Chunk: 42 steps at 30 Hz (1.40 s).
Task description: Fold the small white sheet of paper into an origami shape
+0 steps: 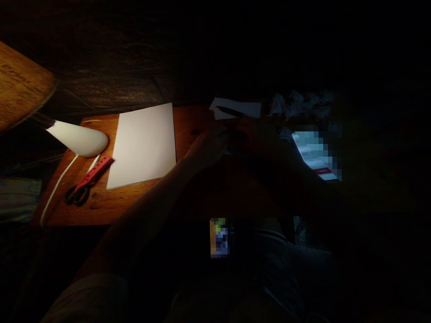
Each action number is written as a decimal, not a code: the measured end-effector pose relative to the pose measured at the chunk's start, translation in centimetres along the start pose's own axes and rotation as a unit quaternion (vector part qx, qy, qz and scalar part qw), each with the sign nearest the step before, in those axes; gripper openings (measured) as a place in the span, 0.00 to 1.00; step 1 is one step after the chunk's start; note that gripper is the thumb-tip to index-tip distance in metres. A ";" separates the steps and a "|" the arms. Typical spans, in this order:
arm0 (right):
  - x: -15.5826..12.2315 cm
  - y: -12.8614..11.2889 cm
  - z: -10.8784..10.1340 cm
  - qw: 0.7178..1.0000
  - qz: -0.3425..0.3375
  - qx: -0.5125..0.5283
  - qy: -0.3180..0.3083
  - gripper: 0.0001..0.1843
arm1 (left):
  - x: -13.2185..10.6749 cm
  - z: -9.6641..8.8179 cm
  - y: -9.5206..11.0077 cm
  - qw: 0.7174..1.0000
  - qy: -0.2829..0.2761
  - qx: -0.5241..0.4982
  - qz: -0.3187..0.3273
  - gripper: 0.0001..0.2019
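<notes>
My left hand [213,142] reaches over the middle of the wooden table, its fingers curled in towards my right hand [251,132]. The two hands are close together. A small pale sliver [228,152], perhaps paper, shows just below them; what is between the fingers is too dark to make out. The right hand's fingers are lost in shadow. Right behind the hands lies a smaller white paper [249,109]. A dark, slim, pointed object [230,111] crosses it, its near end by my right hand; whether that hand touches it I cannot tell.
A stack of white paper [144,148] lies on the wooden table [111,208]. To its left are a lamp [79,138], black-handled scissors [79,195] and a red piece with holes [96,170]. Crumpled white pieces [299,105] and a lit screen [311,154] are at right.
</notes>
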State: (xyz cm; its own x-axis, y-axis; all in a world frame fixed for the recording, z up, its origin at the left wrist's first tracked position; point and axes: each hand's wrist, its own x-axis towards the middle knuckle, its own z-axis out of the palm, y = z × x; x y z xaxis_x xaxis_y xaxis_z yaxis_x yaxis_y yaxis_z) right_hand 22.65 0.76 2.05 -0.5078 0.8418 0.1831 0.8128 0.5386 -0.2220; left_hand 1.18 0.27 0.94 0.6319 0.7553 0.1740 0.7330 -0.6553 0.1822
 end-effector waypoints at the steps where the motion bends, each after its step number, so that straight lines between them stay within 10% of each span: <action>1: 0.0 -0.1 -0.1 1.000 -0.001 0.000 -0.004 0.17 | 0.0 0.0 0.0 1.000 -0.003 0.001 -0.003 0.12; 42: -0.7 -2.3 -2.4 0.993 0.040 -0.099 -0.045 0.17 | -0.1 -0.4 1.2 0.998 -0.029 0.008 -0.058 0.15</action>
State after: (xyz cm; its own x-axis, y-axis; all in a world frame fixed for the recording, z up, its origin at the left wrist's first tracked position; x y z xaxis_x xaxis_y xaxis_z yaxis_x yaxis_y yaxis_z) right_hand 21.76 -1.14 4.75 -0.4560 0.8859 0.0846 0.8870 0.4602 -0.0376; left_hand 1.91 -0.58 1.52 0.5566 0.8253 0.0957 0.8054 -0.5642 0.1814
